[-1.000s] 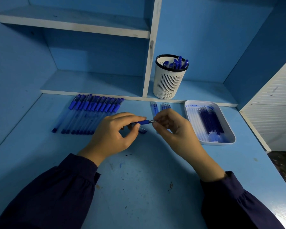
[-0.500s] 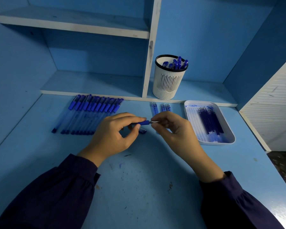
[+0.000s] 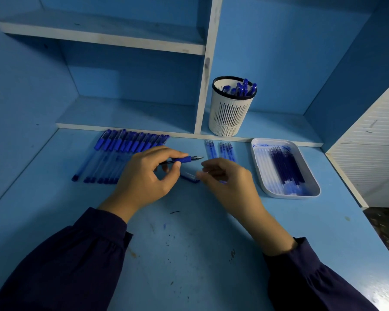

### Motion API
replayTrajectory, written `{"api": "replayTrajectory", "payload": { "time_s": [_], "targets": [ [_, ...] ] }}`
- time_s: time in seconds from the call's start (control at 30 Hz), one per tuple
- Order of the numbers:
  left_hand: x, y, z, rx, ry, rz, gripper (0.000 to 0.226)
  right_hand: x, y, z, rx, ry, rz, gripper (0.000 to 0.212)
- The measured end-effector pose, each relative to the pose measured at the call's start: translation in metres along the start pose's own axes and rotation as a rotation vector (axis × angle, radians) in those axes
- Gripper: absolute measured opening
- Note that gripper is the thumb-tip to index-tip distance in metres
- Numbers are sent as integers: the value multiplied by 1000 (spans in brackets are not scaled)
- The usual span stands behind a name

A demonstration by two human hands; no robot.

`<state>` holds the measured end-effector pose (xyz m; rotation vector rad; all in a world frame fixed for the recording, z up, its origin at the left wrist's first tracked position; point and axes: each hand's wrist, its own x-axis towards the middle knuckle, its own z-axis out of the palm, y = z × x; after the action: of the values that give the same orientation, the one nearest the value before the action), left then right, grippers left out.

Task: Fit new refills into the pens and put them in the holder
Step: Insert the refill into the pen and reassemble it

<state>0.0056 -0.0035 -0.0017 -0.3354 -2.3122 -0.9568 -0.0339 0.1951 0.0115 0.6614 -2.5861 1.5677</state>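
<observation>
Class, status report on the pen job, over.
Left hand grips pen. Right hand loose, apparently empty. Cap lies on desk between hands. Nothing blocks holder.

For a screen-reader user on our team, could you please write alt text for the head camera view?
A person's left hand grips a blue pen over a blue desk, tip pointing right, with the right hand loosely curled beside it. A row of pens lies to the left, a white tray of refills to the right, and a pen holder stands behind.
</observation>
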Motion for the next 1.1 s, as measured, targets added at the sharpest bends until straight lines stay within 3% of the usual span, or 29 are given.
{"api": "replayTrajectory", "payload": {
  "time_s": [0.13, 0.33, 0.53, 0.77, 0.93, 1.1],
  "targets": [
    [1, -7, -3, 11, 15, -57, 24, 0, 3, 12, -301, -88, -154, 25],
    [1, -10, -4, 30, -1, -80, 23, 2, 0, 25, -441, -121, -255, 18],
    [1, -8, -4, 40, -15, -78, 22, 3, 2, 12, -205, -102, -196, 13],
    [-1, -7, -3, 15, -42, -63, 23, 3, 0, -14, 320, -110, 105, 11],
    [-1, -5, -2, -8, -58, -44, 22, 9, 8, -20, 214, 13, 78, 15],
    [-1, -3, 0, 13, -88, -32, 22, 8, 6, -22, 125, 16, 5, 17]
  ]
}}
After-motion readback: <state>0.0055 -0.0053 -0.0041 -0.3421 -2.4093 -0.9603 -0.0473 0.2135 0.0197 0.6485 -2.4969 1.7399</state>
